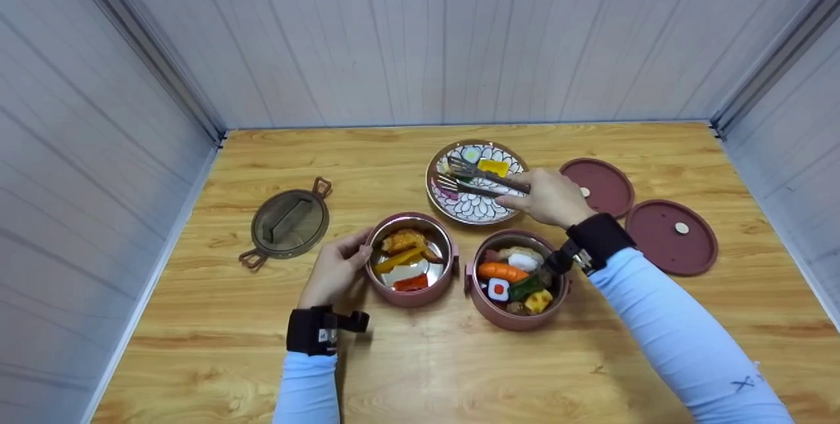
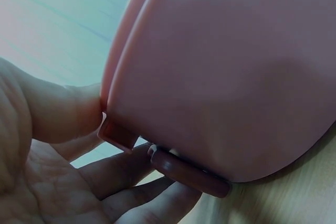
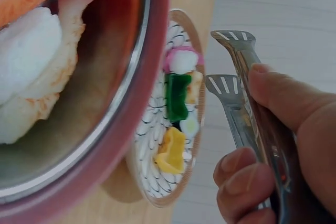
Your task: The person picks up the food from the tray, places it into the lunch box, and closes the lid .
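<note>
My left hand [image 1: 338, 268] holds the left side of a round pink lunch box bowl [image 1: 413, 296], thumb at its rim and fingers by its brown side clasp [image 2: 189, 174]. Play chicken, yellow strips and a red piece lie inside. My right hand [image 1: 554, 197] grips metal food tongs [image 3: 244, 72], their jaws spread apart over a patterned plate [image 1: 433, 195]. On the plate are a yellow piece [image 3: 170, 150], a green piece [image 3: 177, 97], a pink-and-white piece [image 3: 182, 60] and a round slice [image 3: 189, 127]. Nothing shows between the tong tips.
A second pink bowl [image 1: 515, 320], filled with several play foods including an orange sausage-like piece [image 1: 502, 272], stands below my right wrist. Two dark red lids [image 1: 610, 181] lie at the right. A brown lid with two loop handles [image 1: 307, 230] lies at the left. Walls surround the table.
</note>
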A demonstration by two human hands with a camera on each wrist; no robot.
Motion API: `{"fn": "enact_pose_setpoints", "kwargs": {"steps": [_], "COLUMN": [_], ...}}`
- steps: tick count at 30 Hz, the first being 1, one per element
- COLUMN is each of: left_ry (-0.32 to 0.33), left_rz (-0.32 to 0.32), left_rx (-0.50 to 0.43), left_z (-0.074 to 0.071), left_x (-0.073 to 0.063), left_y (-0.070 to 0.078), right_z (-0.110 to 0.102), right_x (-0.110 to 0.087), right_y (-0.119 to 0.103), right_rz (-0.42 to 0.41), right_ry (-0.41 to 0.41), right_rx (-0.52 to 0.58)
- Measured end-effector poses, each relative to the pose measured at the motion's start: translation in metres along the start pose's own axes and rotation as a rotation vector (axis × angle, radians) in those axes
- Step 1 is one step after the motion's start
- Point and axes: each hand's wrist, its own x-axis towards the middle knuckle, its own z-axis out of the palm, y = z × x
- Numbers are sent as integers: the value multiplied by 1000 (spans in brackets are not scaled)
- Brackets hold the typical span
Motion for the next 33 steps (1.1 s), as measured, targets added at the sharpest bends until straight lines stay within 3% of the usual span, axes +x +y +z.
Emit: {"fn": "enact_pose_setpoints", "kwargs": {"steps": [18, 26, 33], "left_ry": [-9, -1, 2], "left_rz": [-28, -14, -15], "left_rx": [-9, 1, 4], "left_z": [0, 1, 0], "left_x": [1, 1, 1], "left_y": [1, 0, 0], "right_z": [11, 7, -3], "right_x": [10, 1, -19], "right_y": [-6, 3, 10], "right_rz": [71, 31, 5], "right_ry": [-69, -34, 2], "right_rx": [-90, -107, -79]}}
